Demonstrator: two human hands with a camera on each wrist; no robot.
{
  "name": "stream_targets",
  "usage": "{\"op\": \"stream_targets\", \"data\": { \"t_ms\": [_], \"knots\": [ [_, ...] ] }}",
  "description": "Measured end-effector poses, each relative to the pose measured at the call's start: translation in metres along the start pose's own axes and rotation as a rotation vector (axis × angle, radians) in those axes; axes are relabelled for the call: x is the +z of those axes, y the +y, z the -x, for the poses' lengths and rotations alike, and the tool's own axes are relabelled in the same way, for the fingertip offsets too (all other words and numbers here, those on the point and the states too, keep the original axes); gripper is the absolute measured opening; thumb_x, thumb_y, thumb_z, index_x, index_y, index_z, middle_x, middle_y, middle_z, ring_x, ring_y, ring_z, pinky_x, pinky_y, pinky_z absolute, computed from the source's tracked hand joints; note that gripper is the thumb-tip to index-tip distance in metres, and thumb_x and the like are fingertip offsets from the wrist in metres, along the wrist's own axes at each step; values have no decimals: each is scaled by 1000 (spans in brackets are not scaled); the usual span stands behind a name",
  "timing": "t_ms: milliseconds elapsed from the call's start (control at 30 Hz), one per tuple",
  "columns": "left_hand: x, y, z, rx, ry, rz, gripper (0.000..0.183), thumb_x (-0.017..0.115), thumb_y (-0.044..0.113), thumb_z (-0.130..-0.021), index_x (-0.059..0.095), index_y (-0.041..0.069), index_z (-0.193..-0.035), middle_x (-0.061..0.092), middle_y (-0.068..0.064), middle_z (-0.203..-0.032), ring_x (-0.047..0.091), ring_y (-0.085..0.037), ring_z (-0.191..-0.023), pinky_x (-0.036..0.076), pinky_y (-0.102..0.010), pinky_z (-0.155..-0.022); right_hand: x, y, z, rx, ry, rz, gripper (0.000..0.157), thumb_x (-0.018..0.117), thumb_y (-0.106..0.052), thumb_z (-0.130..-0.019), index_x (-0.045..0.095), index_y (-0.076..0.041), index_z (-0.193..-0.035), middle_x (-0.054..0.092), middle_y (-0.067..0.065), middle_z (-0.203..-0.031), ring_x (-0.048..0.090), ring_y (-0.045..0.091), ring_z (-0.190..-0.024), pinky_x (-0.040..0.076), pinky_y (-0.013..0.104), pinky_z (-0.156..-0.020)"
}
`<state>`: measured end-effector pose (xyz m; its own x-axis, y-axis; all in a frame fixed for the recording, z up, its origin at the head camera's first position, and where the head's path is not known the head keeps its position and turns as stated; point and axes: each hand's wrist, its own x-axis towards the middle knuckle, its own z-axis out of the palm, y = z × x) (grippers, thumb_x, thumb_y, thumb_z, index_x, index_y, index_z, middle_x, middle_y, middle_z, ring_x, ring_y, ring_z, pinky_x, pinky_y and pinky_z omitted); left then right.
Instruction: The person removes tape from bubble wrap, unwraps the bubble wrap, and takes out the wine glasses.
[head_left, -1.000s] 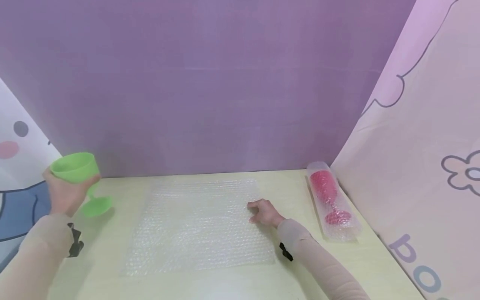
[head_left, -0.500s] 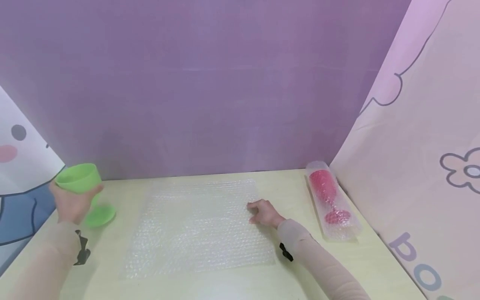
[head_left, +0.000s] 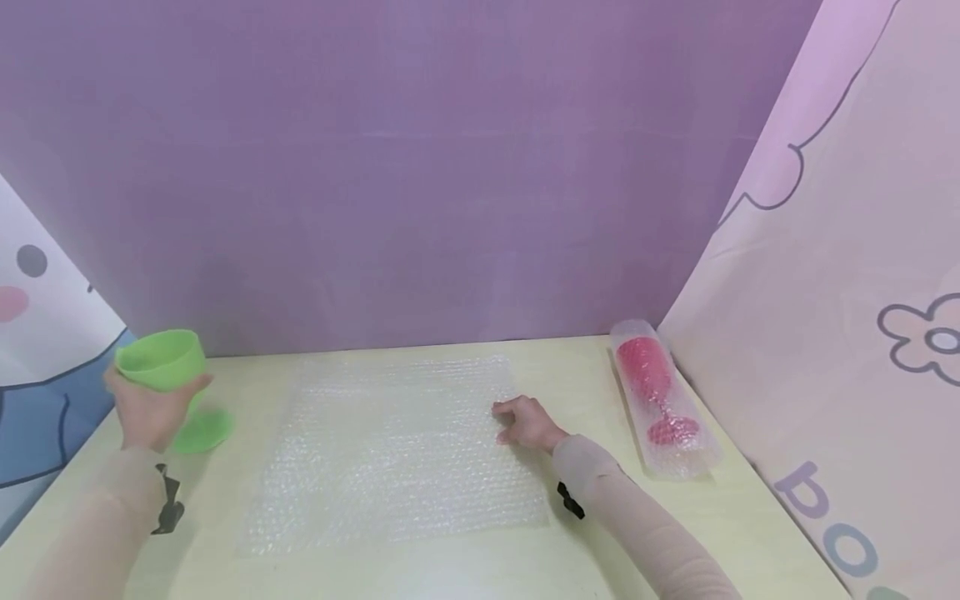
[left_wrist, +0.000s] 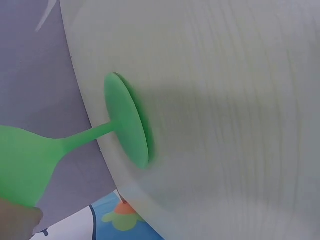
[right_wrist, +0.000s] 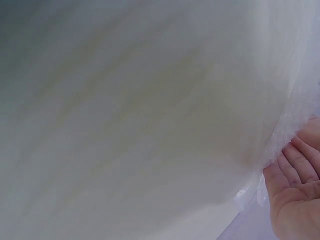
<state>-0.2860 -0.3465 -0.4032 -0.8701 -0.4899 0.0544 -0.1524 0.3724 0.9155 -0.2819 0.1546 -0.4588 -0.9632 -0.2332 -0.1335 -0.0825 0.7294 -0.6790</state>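
Note:
At the left end of the table, my left hand [head_left: 153,408] grips the bowl of a green plastic goblet [head_left: 163,360]. In the left wrist view, the goblet's round foot [left_wrist: 125,122] stands right at the tabletop, with a thin shadow along its edge. A sheet of bubble wrap [head_left: 397,450] lies flat across the middle of the table. Over at its right edge rests my right hand [head_left: 528,423], fingers touching the wrap. The right wrist view shows the right fingers [right_wrist: 300,162] fairly straight against the crinkled edge of the wrap.
A pink goblet [head_left: 645,371] rolled in bubble wrap lies on the right side of the pale wood table [head_left: 585,383]. A purple backdrop [head_left: 465,183] rises behind the table, and printed panels flank it on the left and right [head_left: 840,333].
My left hand has lowered the green goblet and shifted slightly right, bringing the foot down to the tabletop. The right hand stays at the wrap's edge.

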Motion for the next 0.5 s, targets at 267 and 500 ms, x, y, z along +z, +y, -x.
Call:
{"op": "stream_targets", "data": {
  "t_ms": [267,500],
  "knots": [
    [-3,-4,0,-13,-10,13,110,73,38,-75,-14,29,-140,4,-12,-151,13,-29,-137,10,-44,-116,0,0,-1,1,-7,4,54,73,-1,-70,58,-3,-122,49,11,-134,37,32,-130,28,43,-111],
    [-3,-7,-1,6,-24,5,109,71,39,-76,-17,29,-140,2,-14,-151,13,-32,-136,10,-48,-115,-2,-3,3,-20,-18,14,54,73,-2,-70,57,-1,-122,49,12,-135,37,34,-130,29,45,-110]
  ]
}}
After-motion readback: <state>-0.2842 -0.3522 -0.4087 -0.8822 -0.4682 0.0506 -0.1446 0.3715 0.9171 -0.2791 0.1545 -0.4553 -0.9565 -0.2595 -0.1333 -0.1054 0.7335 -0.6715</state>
